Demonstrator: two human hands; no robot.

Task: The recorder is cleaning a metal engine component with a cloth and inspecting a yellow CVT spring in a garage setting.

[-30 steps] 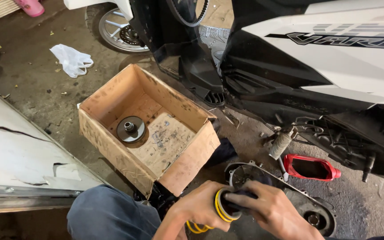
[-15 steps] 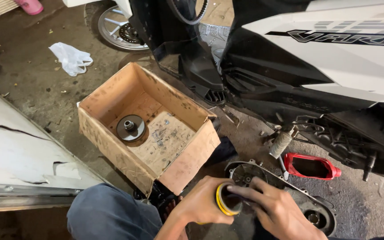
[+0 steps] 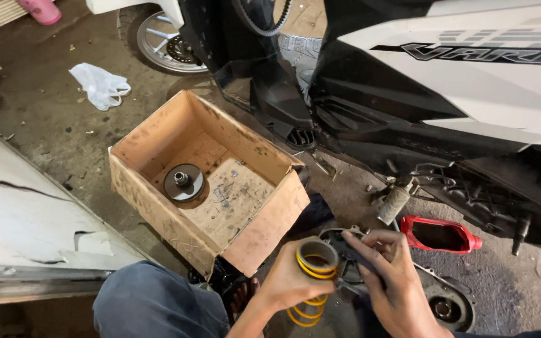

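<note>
My left hand (image 3: 286, 285) grips a yellow coil spring (image 3: 313, 275) that has a grey metal collar on its top end; more yellow coils show below my fingers. My right hand (image 3: 388, 285) is just to the right of it, fingers spread and bent, fingertips close to the collar and over a dark metal engine cover (image 3: 446, 303) lying on the floor. Whether the right fingers touch the collar is unclear.
An open cardboard box (image 3: 158, 191) holds a round dark pulley part (image 3: 183, 182). A white and black scooter (image 3: 471, 81) stands behind, with a red funnel-like tray (image 3: 439, 235) under it. A white plastic bag (image 3: 100, 84) lies on the concrete floor. My knee (image 3: 151, 303) is at the bottom.
My left hand has lifted the spring and turned its collared end up toward the camera. My right hand has drawn back from over the spring to its right side.
</note>
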